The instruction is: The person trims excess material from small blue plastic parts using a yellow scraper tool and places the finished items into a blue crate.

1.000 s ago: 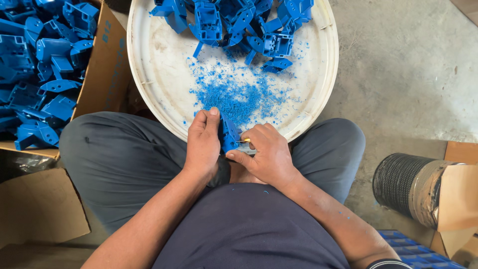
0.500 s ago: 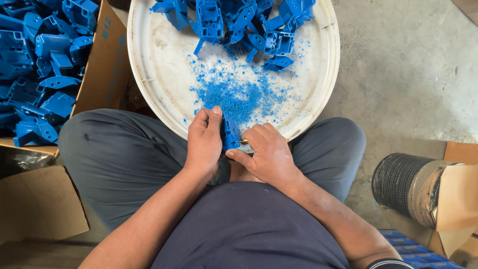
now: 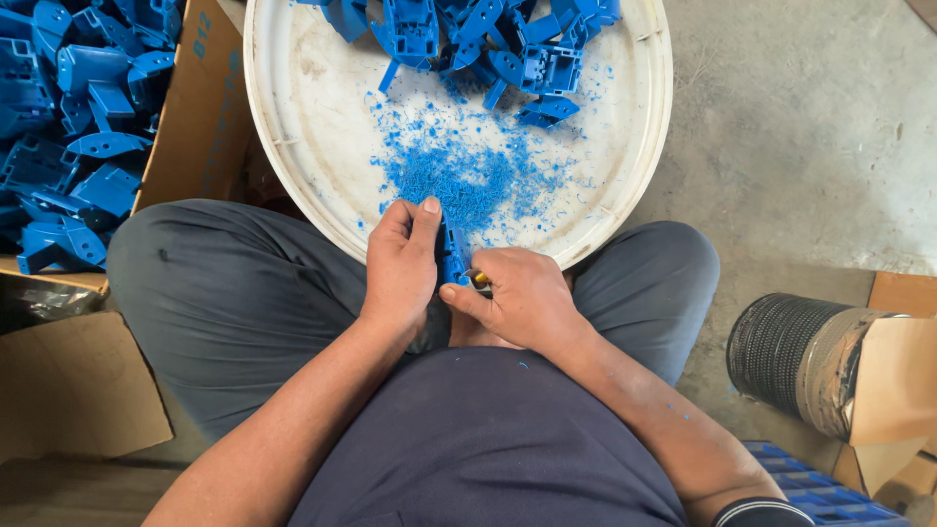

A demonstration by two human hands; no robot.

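- I see my left hand (image 3: 402, 268) closed around a small blue plastic part (image 3: 452, 252), fingers curled on its left side and the forefinger stretched up along it.
- My right hand (image 3: 517, 298) is closed too, thumb pressed toward the part, gripping a small tool (image 3: 479, 281) of which only a yellowish, metallic bit shows between the fingers; I cannot tell what kind of tool it is.
- The part sits upright between both hands, just over the near rim of the white round tub lid (image 3: 293, 117), above my lap.
- On the lid, just beyond the hands, lies a heap of blue shavings (image 3: 468, 176).
- At the far side of the lid is a pile of blue plastic parts (image 3: 478, 39), well apart from the hands.
- To my left stands a cardboard box (image 3: 200, 107) filled with more blue parts (image 3: 68, 127).
- To my right on the concrete floor (image 3: 810, 137) lies a dark ribbed roll (image 3: 786, 351), touching another cardboard box (image 3: 893, 376).
- My grey trouser legs (image 3: 224, 293) are crossed under the lid's near edge.
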